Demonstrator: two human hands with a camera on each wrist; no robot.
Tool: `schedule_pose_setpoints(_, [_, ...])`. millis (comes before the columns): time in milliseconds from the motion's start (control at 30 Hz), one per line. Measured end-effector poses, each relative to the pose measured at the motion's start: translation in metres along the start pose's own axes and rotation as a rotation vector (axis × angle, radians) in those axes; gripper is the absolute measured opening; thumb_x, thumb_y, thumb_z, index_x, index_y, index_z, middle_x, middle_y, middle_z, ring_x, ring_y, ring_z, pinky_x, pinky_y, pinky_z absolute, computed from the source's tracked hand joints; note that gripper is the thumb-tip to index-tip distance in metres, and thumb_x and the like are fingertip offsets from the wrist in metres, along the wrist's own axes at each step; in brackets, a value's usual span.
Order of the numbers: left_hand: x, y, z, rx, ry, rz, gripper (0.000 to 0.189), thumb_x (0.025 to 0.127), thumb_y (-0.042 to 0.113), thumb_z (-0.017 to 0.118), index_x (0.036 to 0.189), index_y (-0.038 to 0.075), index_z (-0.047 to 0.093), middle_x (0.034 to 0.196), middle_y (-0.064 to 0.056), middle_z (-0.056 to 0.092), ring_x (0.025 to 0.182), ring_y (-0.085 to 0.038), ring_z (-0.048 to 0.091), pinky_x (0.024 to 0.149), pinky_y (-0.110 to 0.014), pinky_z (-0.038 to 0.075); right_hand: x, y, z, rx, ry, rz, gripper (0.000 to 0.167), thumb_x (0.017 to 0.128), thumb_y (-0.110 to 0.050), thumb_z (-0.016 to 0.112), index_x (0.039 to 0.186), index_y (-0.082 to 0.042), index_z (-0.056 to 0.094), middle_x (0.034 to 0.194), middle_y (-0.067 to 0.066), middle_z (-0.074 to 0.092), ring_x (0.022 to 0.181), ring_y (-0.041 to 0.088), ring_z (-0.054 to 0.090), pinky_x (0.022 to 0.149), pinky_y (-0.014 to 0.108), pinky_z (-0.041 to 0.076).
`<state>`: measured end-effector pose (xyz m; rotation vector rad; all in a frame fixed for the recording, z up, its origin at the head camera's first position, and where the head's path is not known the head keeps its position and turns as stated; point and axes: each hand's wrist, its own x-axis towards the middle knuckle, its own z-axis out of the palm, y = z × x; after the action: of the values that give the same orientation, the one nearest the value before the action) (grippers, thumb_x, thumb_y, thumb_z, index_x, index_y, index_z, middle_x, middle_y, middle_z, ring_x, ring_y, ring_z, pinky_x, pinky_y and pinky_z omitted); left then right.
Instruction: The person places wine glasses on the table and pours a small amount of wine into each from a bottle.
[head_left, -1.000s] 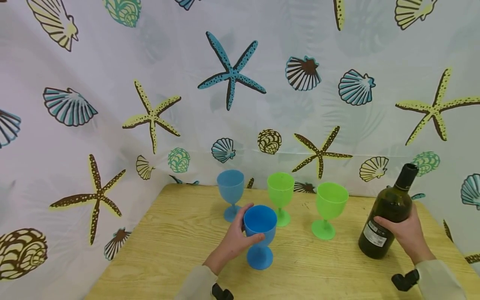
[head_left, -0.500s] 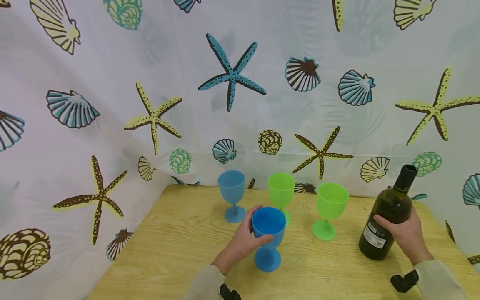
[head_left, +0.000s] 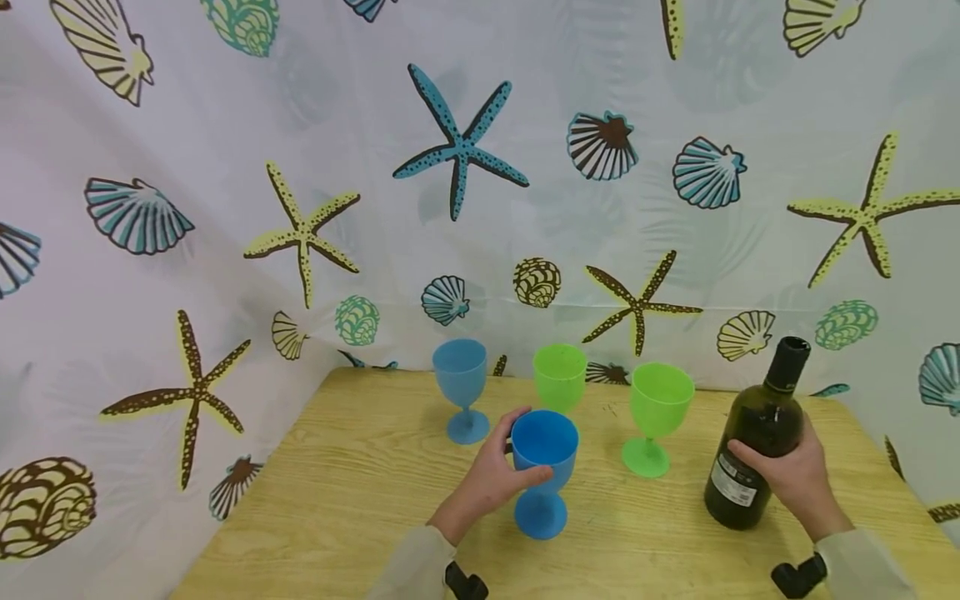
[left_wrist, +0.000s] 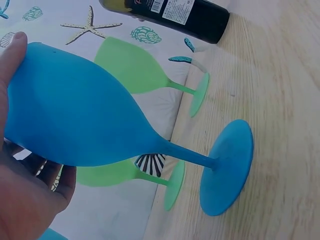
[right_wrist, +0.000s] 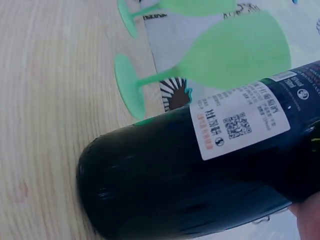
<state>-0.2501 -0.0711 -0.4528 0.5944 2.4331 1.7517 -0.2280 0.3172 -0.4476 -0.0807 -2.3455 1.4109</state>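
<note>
My left hand (head_left: 498,479) grips the bowl of a dark blue plastic goblet (head_left: 546,454), thumb at the front and fingers behind it. The goblet stands upright, its round foot close over the wooden table; its whole stem and foot show in the left wrist view. My right hand (head_left: 795,475) holds a dark green wine bottle (head_left: 757,425) around its body, thumb across the front. The bottle leans slightly, neck tipped to the right, and bears a white label (right_wrist: 240,122). In the right wrist view only a bit of the hand shows at the edge.
Behind stand a lighter blue goblet (head_left: 460,375) and two green goblets, one at the middle (head_left: 560,373) partly hidden by the blue one, the other (head_left: 660,400) nearer the bottle. The wooden table (head_left: 337,500) ends at a shell-and-starfish curtain (head_left: 360,125).
The left hand has carried the dark blue goblet rightward, now overlapping the middle green goblet's foot. The bottle has shifted slightly left and toward me in the right hand, standing a little straighter.
</note>
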Motion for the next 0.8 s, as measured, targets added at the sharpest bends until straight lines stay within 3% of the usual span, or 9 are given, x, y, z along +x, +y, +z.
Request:
schedule_pose_setpoints(100, [0.001, 0.001, 0.001, -0.01, -0.012, 0.01, 0.083, 0.083, 0.03, 0.074, 0.148, 0.015, 0.025, 0.144, -0.018, 0.034, 0.127, -0.042, 0.037, 0.097, -0.061, 0.035, -0.006, -0.006, 0.003, -0.026, -0.031, -0.035, 0.084, 0.08, -0.018, 0.078, 0.143, -0.001, 0.026, 0.128, 0.02, 0.044, 0.105, 0.013, 0.046, 0.088, 0.053, 0.041])
schedule_pose_setpoints(167, [0.001, 0.001, 0.0, -0.022, -0.02, 0.021, 0.083, 0.084, 0.03, 0.074, 0.149, 0.014, 0.025, 0.145, -0.017, 0.034, 0.129, -0.041, 0.036, 0.099, -0.059, 0.034, -0.01, -0.009, 0.005, -0.056, -0.047, -0.067, 0.082, 0.079, -0.017, 0.079, 0.14, 0.001, 0.029, 0.125, 0.021, 0.047, 0.102, 0.013, 0.049, 0.085, 0.046, 0.045])
schedule_pose_setpoints(333, [0.001, -0.004, -0.003, -0.071, -0.034, 0.038, 0.081, 0.084, 0.027, 0.073, 0.148, 0.011, 0.026, 0.145, -0.015, 0.035, 0.132, -0.035, 0.033, 0.104, -0.053, 0.032, -0.019, -0.015, 0.009, -0.092, -0.077, -0.169, 0.078, 0.074, -0.012, 0.082, 0.135, 0.0, 0.035, 0.118, 0.018, 0.053, 0.092, -0.01, 0.046, 0.074, 0.025, 0.047])
schedule_pose_setpoints(633, [0.004, -0.007, -0.003, -0.102, -0.067, 0.064, 0.077, 0.086, 0.024, 0.072, 0.146, 0.007, 0.027, 0.14, -0.013, 0.04, 0.128, -0.032, 0.039, 0.103, -0.05, 0.034, -0.028, -0.022, 0.022, -0.12, -0.064, -0.342, 0.079, 0.063, -0.005, 0.088, 0.129, -0.001, 0.045, 0.11, 0.014, 0.06, 0.09, -0.008, 0.052, 0.072, 0.027, 0.05])
schedule_pose_setpoints(800, [0.004, -0.006, 0.0, -0.094, -0.086, 0.07, 0.077, 0.086, 0.028, 0.071, 0.147, 0.012, 0.027, 0.142, -0.011, 0.039, 0.129, -0.032, 0.037, 0.103, -0.052, 0.034, -0.028, -0.023, 0.026, -0.135, -0.061, -0.399, 0.082, 0.058, -0.005, 0.091, 0.127, -0.003, 0.047, 0.108, 0.01, 0.062, 0.089, -0.004, 0.055, 0.072, 0.027, 0.05])
